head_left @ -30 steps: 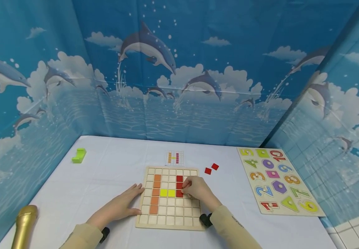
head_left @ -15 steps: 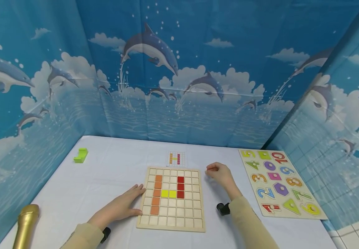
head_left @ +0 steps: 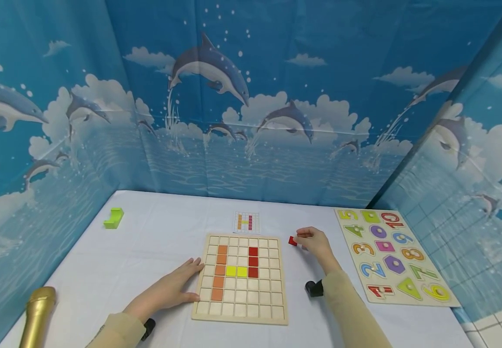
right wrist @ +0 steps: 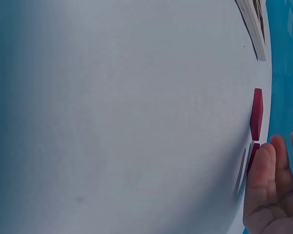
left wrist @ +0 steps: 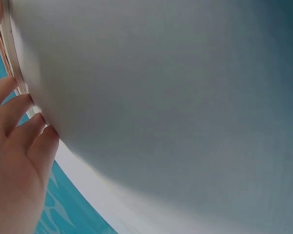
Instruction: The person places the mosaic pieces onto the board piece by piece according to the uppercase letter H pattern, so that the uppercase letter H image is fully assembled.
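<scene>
My left hand [head_left: 170, 287] lies with extended fingers along the left edge of a wooden grid board [head_left: 265, 309]. Inset in the board are a column of orange tiles [head_left: 220, 270], two yellow tiles [head_left: 236, 271] side by side, and a column of red tiles [head_left: 252, 262]. My right hand [head_left: 318, 244] is right of the board, its fingers loosely extended at a loose red tile [right wrist: 253, 158], which the thumb partly hides. A second loose red tile [head_left: 293, 240] lies just left of its fingertips; in the right wrist view this tile [right wrist: 256, 114] sits flat on the white cloth.
Beyond the board lies a small pattern card [head_left: 246, 222]. A number-and-shape puzzle board [head_left: 394, 256] occupies the right side. At the left are a light green block [head_left: 113, 218] and a gold microphone [head_left: 37, 316]. Dolphin-printed curtains [head_left: 251, 121] surround the white table.
My right hand has left the red column and moved right to the loose red tiles, shifting slightly further right since half a second ago. My left hand stays at the board's edge.
</scene>
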Action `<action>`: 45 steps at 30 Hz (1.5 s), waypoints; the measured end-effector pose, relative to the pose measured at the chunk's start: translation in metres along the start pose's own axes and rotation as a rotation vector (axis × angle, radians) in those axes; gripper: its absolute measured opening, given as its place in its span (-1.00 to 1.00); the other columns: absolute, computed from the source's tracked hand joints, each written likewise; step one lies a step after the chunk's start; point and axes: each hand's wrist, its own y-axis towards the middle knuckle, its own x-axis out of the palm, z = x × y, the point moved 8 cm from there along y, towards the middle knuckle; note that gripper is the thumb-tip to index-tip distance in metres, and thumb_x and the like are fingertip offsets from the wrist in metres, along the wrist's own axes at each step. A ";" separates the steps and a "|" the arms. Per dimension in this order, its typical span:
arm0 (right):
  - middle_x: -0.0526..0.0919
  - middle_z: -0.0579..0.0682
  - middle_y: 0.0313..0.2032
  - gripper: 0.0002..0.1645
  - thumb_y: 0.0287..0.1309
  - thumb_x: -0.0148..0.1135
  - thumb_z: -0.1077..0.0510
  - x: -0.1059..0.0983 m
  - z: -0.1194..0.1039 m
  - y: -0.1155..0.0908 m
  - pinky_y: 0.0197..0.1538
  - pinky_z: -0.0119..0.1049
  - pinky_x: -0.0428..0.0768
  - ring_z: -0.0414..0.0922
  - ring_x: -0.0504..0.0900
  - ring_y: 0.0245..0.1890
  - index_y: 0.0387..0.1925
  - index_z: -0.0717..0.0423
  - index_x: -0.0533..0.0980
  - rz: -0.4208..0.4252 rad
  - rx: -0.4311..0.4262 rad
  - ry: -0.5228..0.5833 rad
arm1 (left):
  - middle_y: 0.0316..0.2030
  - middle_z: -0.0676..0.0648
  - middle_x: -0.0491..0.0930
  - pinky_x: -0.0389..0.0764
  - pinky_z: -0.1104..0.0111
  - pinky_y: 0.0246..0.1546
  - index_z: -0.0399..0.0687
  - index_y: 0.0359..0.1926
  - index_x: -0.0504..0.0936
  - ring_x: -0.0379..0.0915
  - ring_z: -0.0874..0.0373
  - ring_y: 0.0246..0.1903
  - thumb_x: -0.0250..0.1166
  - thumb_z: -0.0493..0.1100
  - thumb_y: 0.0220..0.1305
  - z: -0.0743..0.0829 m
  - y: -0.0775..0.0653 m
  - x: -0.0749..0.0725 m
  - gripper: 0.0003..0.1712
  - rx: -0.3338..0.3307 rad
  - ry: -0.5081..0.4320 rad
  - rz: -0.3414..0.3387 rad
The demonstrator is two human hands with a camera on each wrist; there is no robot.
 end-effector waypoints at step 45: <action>0.68 0.10 -0.29 -0.70 0.07 0.44 0.25 0.016 -0.016 -0.023 -0.22 -0.31 0.69 -0.12 0.60 -0.32 -0.15 0.26 0.58 -0.044 -0.023 -0.108 | 0.50 -0.19 0.13 0.14 -0.15 0.44 -0.14 0.44 0.28 -0.06 -0.20 0.51 0.43 0.19 0.06 -0.002 0.000 0.000 0.01 -0.019 0.009 -0.007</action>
